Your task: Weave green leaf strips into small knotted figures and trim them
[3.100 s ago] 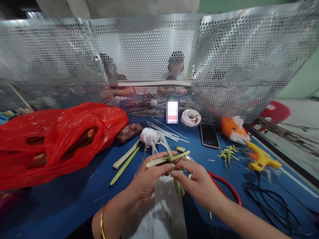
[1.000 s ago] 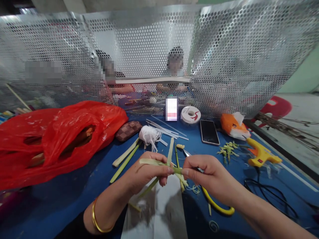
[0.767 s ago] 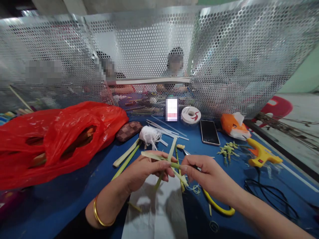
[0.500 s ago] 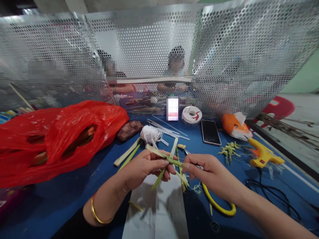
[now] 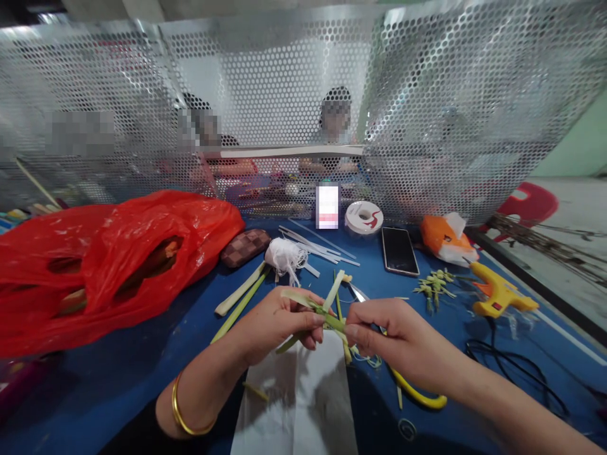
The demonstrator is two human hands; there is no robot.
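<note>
Between my hands is a small cluster of crossed green leaf strips, with strip ends sticking out up, left and down. My left hand pinches it near the crossing with thumb and fingers. My right hand is closed on the strip end that points right. Below lies a white paper sheet with a small leaf scrap on it. Yellow-handled scissors lie partly under my right hand, their blade tip showing beyond it. Green stalks rest beyond my left hand.
A red plastic bag fills the left side. Beyond my hands lie a bundle of white thread, a ribbon roll and a phone. A yellow glue gun with its cord sits right. A perforated metal screen stands behind.
The leaf cluster has tilted, its right-pointing strip now sloping further down. My right hand has shifted slightly down and left, and more of the scissor blade shows.
</note>
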